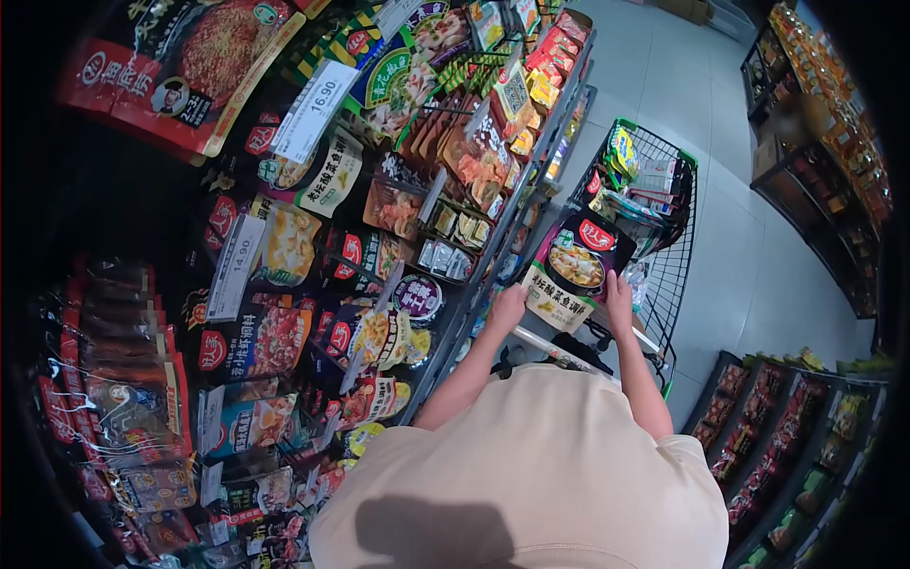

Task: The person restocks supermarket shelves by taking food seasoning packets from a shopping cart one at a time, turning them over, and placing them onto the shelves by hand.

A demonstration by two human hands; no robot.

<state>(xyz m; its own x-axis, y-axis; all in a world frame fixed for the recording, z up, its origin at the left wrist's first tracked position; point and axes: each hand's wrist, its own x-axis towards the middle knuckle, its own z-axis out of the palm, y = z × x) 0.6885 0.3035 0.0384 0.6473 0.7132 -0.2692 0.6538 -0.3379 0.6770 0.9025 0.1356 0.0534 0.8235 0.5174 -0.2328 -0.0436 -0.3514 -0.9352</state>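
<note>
biggest thing in my feed is the shelf on the left, crammed with seasoning bags and price tags. next down is the cart, wire basket with green trim, parked ahead and a bit right of me.

then the pouch: dark, food photo and red logo on the front, pale strip along the near end. i've got it up at the near end of the cart, printed side tilted toward my camera. some packs lie in the basket beyond it.

how it'd handle, my guess: fairly light, soft, but the film looks stiff enough that the front stays flattish between two grips. probably wet or lumpy stuff inside, so weight could slump to one end. glossy = a bit slippery. not fragile like glass, but i wouldn't squeeze the middle, since a seam could split.

down to the hands: left hand is on the left edge, low near the corner, right hand on the right edge. fingers on both are closed in on the pouch, no gap that i can make out; whatever's tucked underneath i can't see. good spot imo: opposite edges, flat seams, just a gentle pinch.
</note>
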